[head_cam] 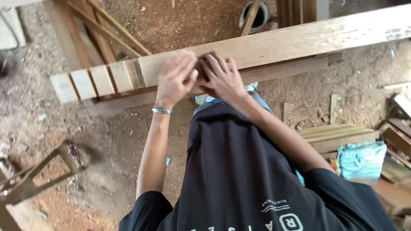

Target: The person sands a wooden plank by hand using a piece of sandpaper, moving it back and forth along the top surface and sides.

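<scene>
A long pale wooden plank (299,40) runs across the view on a darker beam (282,70); its left end (92,81) is cut by several cross slots. My left hand (175,79), a metal bangle on its wrist, and my right hand (222,79) lie side by side on the plank's near edge. Between them they pinch a small dark brown piece (206,57), perhaps sandpaper, pressed against the wood. My fingers hide most of it.
The floor is covered in sawdust. Thin laths (107,30) lean at the upper left and a round bucket (254,15) stands behind the plank. Stacked boards (334,137) and a teal bag (361,159) lie at the right, a metal frame (34,175) at the lower left.
</scene>
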